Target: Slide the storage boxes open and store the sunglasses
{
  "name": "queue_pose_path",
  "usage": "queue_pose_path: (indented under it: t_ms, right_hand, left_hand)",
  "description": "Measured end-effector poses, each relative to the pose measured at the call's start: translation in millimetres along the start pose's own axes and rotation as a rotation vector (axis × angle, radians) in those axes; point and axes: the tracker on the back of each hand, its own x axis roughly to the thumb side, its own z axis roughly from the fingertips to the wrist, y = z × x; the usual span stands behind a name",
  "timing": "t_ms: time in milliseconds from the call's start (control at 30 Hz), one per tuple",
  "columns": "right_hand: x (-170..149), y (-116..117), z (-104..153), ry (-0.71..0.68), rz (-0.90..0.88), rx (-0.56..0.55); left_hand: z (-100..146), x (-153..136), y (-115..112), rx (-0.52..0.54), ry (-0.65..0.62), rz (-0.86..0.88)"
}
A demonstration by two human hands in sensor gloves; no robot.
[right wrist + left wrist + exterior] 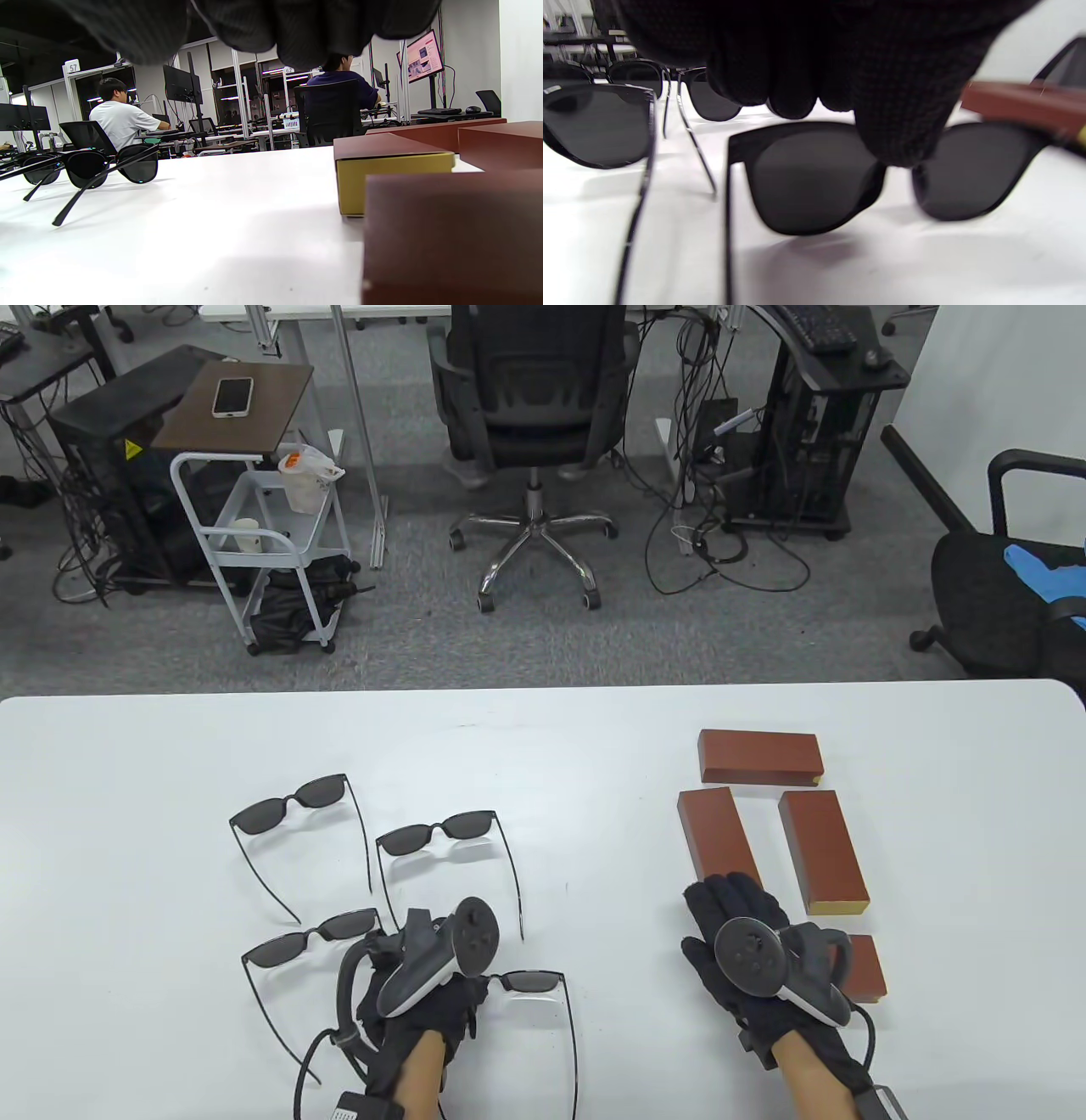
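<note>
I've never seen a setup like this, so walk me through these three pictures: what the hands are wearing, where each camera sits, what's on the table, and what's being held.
No robot here: a person in black sensor gloves, with a controller-like tracker strapped on the back of each hand. One camera looks down at the white table; the other two sit on the wrists. Four pairs of sunglasses lie on the left, four red-brown storage boxes on the right. The left hand is over the nearest sunglasses, fingertips at the bridge, though whether its grip has closed is unclear. The right hand rests flat over the end of one box, holding nothing.
</note>
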Motion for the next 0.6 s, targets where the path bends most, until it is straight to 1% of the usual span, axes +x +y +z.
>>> queue_pose_path:
  t_ms: [133,200,333,433,500,600]
  right_hand:
    - [1.0,0.3,-0.1,-0.006,0.005,0.000]
    - [1.2,0.7,-0.1,-0.007,0.004,0.000]
    - [1.3,0.9,0.0,-0.006,0.004,0.002]
    - [1.3,1.0,0.2,-0.005,0.002,0.002]
    - [1.5,0.9,0.2,-0.006,0.000,0.001]
    - [1.7,1.4,0.0,-0.008,-0.001,0.003]
  left_hand:
    - [-3.0,7.2,-4.4,-0.007,0.008,-0.044]
    - [-3.6,10.0,-5.3,0.008,0.002,-0.072]
    - [-5.5,11.4,-8.1,-0.039,0.018,-0.064]
    - [-6.5,11.8,-11.2,-0.079,0.004,-0.070]
    - [-5.6,13.2,-9.1,-0.055,-0.010,-0.058]
    - [-3.3,19.9,-6.0,-0.114,-0.027,-0.007]
